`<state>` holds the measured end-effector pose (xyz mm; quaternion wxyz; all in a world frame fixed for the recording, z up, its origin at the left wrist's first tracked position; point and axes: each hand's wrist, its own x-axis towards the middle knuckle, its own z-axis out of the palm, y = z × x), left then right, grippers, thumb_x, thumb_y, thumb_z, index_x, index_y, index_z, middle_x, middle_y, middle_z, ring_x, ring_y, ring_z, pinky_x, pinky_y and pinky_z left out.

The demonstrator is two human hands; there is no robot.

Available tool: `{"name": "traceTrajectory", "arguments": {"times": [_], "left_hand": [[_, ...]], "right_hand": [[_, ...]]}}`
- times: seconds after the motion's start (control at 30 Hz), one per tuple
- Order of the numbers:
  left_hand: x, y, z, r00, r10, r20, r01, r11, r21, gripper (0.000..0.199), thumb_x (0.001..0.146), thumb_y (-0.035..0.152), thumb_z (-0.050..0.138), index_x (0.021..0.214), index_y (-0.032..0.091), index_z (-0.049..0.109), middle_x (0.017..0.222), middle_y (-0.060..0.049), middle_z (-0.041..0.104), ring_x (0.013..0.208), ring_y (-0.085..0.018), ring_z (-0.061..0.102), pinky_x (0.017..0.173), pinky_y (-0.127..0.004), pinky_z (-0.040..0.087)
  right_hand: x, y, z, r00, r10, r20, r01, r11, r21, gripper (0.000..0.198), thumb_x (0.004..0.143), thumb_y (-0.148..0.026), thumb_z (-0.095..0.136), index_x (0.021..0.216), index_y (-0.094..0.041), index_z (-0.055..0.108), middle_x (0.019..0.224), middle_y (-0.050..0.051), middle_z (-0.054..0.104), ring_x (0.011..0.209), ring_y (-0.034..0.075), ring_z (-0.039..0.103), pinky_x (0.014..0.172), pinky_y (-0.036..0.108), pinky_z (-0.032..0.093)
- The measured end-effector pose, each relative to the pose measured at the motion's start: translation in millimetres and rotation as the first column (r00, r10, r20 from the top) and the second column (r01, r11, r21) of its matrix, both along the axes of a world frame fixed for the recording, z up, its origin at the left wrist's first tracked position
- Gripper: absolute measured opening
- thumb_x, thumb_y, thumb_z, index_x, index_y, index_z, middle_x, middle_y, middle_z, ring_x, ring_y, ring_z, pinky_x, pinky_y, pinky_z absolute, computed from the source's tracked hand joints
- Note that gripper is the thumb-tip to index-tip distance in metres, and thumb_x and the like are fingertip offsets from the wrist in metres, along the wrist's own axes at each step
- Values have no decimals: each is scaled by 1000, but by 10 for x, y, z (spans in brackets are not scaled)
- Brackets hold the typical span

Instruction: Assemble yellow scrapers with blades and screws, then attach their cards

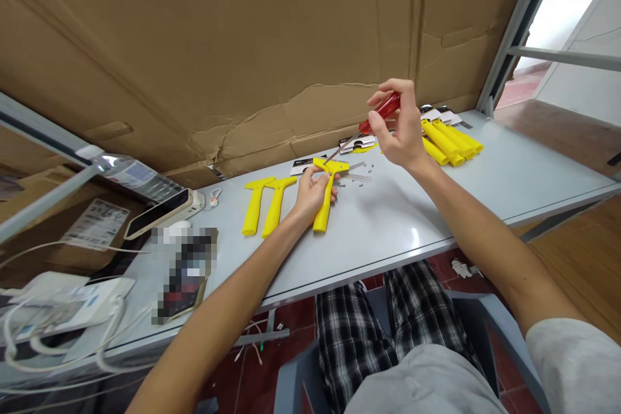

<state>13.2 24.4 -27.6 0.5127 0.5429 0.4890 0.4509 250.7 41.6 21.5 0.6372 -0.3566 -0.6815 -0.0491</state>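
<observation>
My left hand [313, 192] is closed round a yellow scraper [322, 215], holding its head raised off the table. In my right hand [400, 129] is a screwdriver [382, 113] with a clear red handle, gripped by the fingertips. Its thin shaft slants down to the left, and the tip meets the scraper's head near a hole; whether a screw sits there is too small to tell. Left of my left hand lie two more yellow scrapers [252, 210]. Just right of the held one are thin metal blades [359, 178] and several small screws [361, 184].
A pile of yellow handles [451, 142] lies at the right, by black-and-white packets [444, 115]. On the left are a phone [158, 213] leaning on a power strip, a plastic bottle [138, 174] and white cables [114, 336]. A cardboard sheet [291, 32] stands behind the table.
</observation>
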Motion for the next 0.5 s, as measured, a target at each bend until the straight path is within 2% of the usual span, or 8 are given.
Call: {"name": "traceTrajectory", "arguments": {"times": [0.1, 0.27, 0.4, 0.5], "left_hand": [[-5, 0, -6, 1000, -4, -2, 4, 1000, -1, 17, 98, 24, 60, 113, 24, 52, 105, -6, 80, 54, -12, 64, 47, -25, 52], [-10, 7, -17, 1000, -11, 10, 11, 1000, 13, 18, 98, 24, 61, 111, 24, 50, 104, -7, 81, 55, -12, 65, 49, -25, 53], [-6, 4, -11, 1000, -4, -8, 4, 1000, 15, 15, 100, 23, 58, 112, 23, 50, 103, -6, 81, 52, -12, 63, 47, -25, 52], [-1, -9, -1, 1000, -6, -14, 6, 1000, 15, 15, 100, 24, 58, 113, 23, 50, 104, -6, 81, 55, -12, 65, 48, -25, 53]], "right_hand": [[-10, -34, 13, 1000, 19, 7, -19, 1000, -23, 60, 107, -69, 46, 153, -31, 38, 126, 12, 69, 98, 20, 73, 81, 39, 70], [-44, 5, 4, 999, 18, -39, -19, 999, -34, 63, 108, -68, 48, 157, -31, 34, 118, 9, 70, 89, 17, 73, 75, 34, 68], [-15, 89, -28, 999, -30, -45, 29, 1000, -11, 72, 104, -74, 54, 159, -31, 34, 123, 9, 69, 91, 17, 74, 82, 37, 69], [16, 106, -41, 999, -35, -9, 35, 999, -13, 69, 104, -76, 51, 155, -30, 37, 117, 8, 69, 95, 18, 74, 88, 39, 68]]}}
